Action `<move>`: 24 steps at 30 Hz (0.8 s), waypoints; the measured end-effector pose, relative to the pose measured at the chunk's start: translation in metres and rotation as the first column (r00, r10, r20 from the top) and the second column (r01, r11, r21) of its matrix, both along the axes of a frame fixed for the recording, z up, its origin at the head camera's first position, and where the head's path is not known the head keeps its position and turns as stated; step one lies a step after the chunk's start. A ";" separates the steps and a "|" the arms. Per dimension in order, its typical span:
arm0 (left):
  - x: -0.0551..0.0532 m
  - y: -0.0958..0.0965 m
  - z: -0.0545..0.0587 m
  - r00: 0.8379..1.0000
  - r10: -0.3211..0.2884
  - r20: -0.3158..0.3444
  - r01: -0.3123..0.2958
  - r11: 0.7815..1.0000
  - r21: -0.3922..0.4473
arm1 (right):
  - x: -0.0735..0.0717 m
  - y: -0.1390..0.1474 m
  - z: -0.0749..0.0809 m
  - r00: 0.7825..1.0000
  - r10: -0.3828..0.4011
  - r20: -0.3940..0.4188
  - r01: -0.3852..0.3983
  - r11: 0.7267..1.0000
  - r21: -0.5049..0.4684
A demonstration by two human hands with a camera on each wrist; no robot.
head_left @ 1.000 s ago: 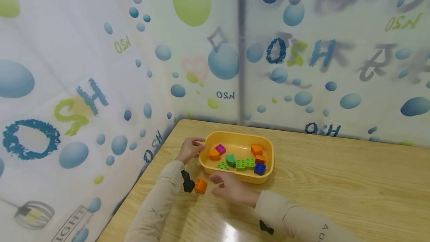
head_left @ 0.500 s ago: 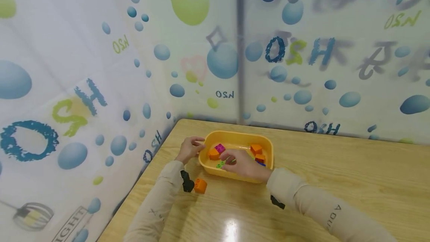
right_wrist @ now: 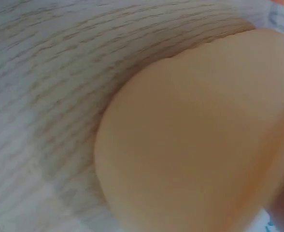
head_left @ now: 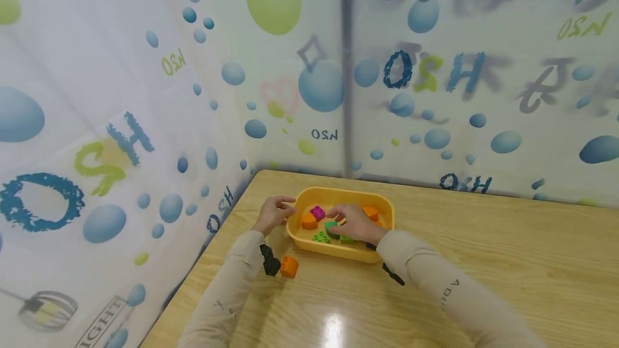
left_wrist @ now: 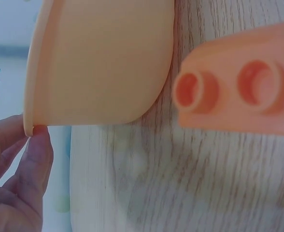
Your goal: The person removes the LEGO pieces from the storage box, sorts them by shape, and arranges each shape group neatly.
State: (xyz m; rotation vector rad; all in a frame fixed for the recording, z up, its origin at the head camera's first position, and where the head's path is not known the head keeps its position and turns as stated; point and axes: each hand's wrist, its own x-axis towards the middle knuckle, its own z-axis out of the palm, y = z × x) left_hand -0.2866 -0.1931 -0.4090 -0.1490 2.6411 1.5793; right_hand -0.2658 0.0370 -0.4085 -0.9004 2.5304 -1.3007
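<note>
On the table (head_left: 483, 251), the left hand (head_left: 274, 215) pinches the tub (head_left: 333, 250) at its left edge; the right hand (head_left: 357, 224) has crossed the near edge, putting the green block (head_left: 330, 229) inside within reach, grasp unclear.

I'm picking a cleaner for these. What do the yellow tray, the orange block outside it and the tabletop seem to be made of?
Yellow tray: probably plastic, smooth and satin, with a thin moulded rim.
Orange block: likely plastic, smooth, with hollow round studs.
Tabletop: wood or laminate, glossy, showing grain and a bright reflection; I can't tell which.
</note>
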 end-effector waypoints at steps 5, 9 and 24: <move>-0.001 0.000 0.000 1.000 -0.004 0.012 0.003 1.000 0.004 | -0.003 -0.004 -0.009 1.000 -0.028 0.007 0.028 0.999 0.033; 0.000 0.000 0.000 1.000 -0.007 0.018 0.007 1.000 0.006 | -0.004 -0.006 -0.016 0.998 -0.060 -0.010 0.061 0.997 0.041; -0.002 0.000 -0.001 1.000 0.004 0.025 -0.003 1.000 -0.008 | -0.020 -0.007 -0.045 0.992 -0.127 0.008 0.127 0.992 -0.008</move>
